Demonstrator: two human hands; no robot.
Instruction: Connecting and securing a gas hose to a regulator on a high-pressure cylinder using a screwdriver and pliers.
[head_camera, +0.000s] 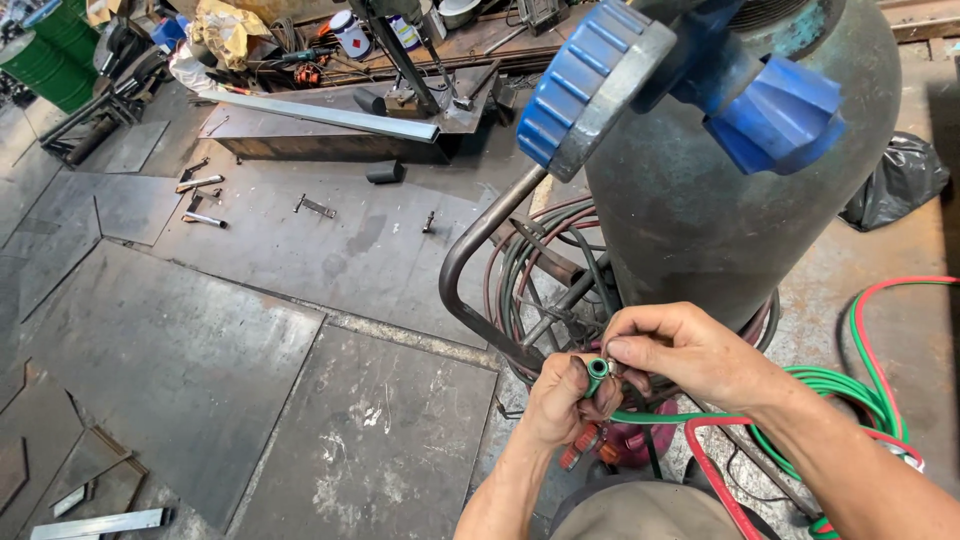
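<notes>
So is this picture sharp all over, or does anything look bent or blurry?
In the head view the left hand, right hand and green hose end are sharp under soft, even daylight; the wide lens makes the gas cylinder and blue knob loom and lean; no strong glare.

You are in a metalworking or welding workshop. The floor is covered with worn steel plates bearing scattered offcuts. A large gas cylinder stands on a tubular cart, with paired green and red hoses coiled beside it. A cluttered workbench carries tools and a steel bar. Green drums stand in the far corner.
</notes>
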